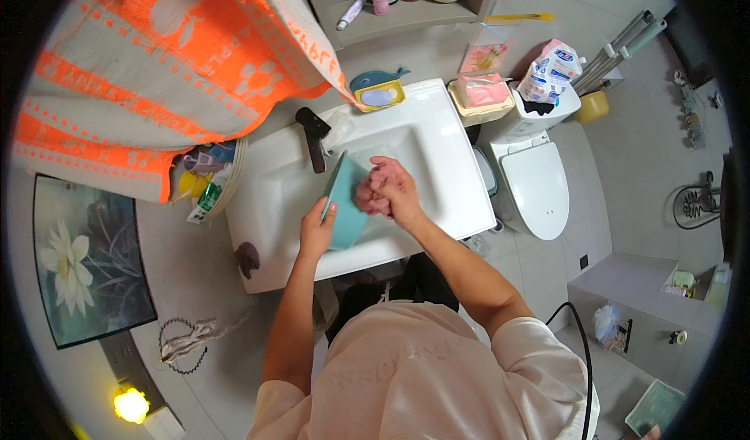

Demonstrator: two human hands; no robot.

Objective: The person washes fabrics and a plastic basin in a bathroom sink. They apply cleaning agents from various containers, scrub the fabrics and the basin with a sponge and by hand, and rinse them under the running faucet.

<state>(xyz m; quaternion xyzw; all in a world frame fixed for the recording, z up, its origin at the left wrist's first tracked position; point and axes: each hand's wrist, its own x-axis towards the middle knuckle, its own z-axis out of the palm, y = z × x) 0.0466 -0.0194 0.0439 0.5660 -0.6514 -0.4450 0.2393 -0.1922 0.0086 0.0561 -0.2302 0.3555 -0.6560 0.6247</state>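
Observation:
Over the white washbasin (451, 194), my left hand (318, 226) grips the rim of a teal plastic basin (350, 211), which is tilted on its side. My right hand (398, 191) holds a bunched pink cloth (378, 189) against the basin's open side or base; which one I cannot tell. A dark faucet (314, 138) stands behind the teal basin. Another dark, crumpled cloth (247, 258) lies on the washbasin's front left corner.
An orange and grey towel (176, 59) hangs at upper left, above a basket (234, 176) of toiletries. A yellow soap dish (381, 96) sits on the washbasin's back edge. To the right are a tissue box (480, 97) and a closed toilet (536, 188). A black cable (587, 370) runs beside my right shoulder.

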